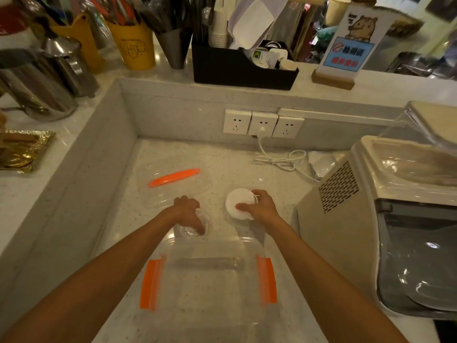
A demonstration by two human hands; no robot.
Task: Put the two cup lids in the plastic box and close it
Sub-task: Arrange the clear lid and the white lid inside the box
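Observation:
A clear plastic box [210, 246] with orange side clips stands open on the counter right in front of me. Its clear cover [188, 191], with an orange handle, lies flat further back on the left. My left hand [189, 212] rests on a clear cup lid [206, 222] just beyond the box's far left corner, fingers curled over it. My right hand [258, 206] grips a white cup lid [237, 200] by its right edge, thumb on top, just beyond the box's far right corner.
A large beige machine [346, 206] stands close on the right. A white cable [279, 162] runs from the wall sockets [263, 123] along the back. A raised ledge [74, 154] on the left and at the back carries metal jugs, yellow cups and a black organiser.

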